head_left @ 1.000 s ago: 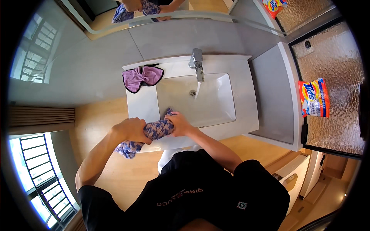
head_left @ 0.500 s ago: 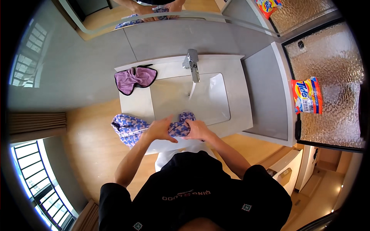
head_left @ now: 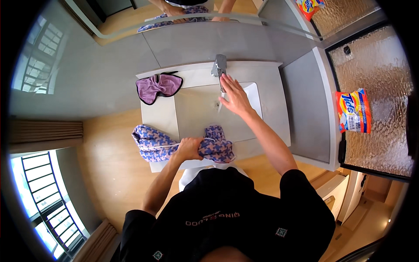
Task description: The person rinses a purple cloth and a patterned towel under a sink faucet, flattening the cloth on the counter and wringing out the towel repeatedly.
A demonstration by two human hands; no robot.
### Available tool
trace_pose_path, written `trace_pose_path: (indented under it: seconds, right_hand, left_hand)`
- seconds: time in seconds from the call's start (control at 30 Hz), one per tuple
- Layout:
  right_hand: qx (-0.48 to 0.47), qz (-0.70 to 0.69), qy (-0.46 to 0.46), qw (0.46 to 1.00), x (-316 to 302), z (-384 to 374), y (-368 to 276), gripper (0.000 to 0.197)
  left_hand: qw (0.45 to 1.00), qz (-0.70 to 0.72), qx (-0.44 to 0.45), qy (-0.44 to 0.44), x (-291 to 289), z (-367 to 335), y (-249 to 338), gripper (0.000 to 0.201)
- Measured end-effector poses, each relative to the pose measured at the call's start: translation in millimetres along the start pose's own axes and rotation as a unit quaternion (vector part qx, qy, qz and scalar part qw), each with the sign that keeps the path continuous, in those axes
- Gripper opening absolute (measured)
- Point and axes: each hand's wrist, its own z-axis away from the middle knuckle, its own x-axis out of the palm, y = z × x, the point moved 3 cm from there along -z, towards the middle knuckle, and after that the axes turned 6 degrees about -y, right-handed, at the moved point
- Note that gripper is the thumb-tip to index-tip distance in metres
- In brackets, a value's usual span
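My left hand [head_left: 190, 149] is closed around the middle of a blue-and-pink patterned cloth [head_left: 155, 145] with a thin white cord or piping. The bunched cloth lies across the front rim of the sink, one end on the counter and the other beside the basin. With fingers stretched out, my right hand [head_left: 237, 97] is over the basin, its fingertips at the chrome faucet [head_left: 219, 65] and covering part of the spout. A thin stream of water shows under the spout. The white sink basin [head_left: 254, 94] is partly hidden by my right arm.
A purple eye mask [head_left: 159, 86] with black edging lies on the white counter [head_left: 159, 112] at the back left. To the right, an orange detergent bag [head_left: 354, 111] is against a textured glass panel [head_left: 384, 74]. A mirror [head_left: 183, 17] runs along the back wall.
My right hand has let go of the cloth and moved forward to the faucet, its fingers spreading. My left hand has shifted right and now grips the cloth's middle.
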Motion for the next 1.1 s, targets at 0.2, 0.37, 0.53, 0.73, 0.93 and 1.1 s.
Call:
trace_pose_path:
  seconds: [0.2, 0.37, 0.53, 0.73, 0.93, 1.1]
  right_hand:
    - [-0.016, -0.023, 0.140, 0.990, -49.7, -24.8, -24.6, 0.070]
    - [-0.056, 0.051, 0.062, 0.995, -18.0, -12.1, -5.9, 0.069]
    - [-0.123, -0.155, 0.002, 0.980, -2.0, 63.5, -41.2, 0.079]
    - [-0.030, -0.335, -0.357, 0.871, 96.4, 150.5, -31.6, 0.117]
    - [-0.100, -0.192, -0.456, 0.863, 96.7, 108.9, -30.4, 0.102]
    - [-0.050, -0.492, -0.416, 0.764, 122.5, 87.3, -24.1, 0.083]
  left_hand:
    - [0.998, 0.024, -0.048, -0.020, 0.0, -0.8, 3.3, 0.066]
    - [0.999, -0.019, -0.031, 0.031, 4.8, 6.6, 9.3, 0.071]
    - [0.981, -0.060, -0.083, 0.163, 12.7, 24.0, 32.3, 0.072]
    - [0.992, -0.050, -0.047, 0.106, -1.6, 22.7, 26.2, 0.068]
    - [0.981, 0.008, 0.031, 0.194, -27.9, 47.5, 36.3, 0.048]
    - [0.956, 0.010, 0.006, 0.293, -51.8, 55.6, 39.7, 0.051]
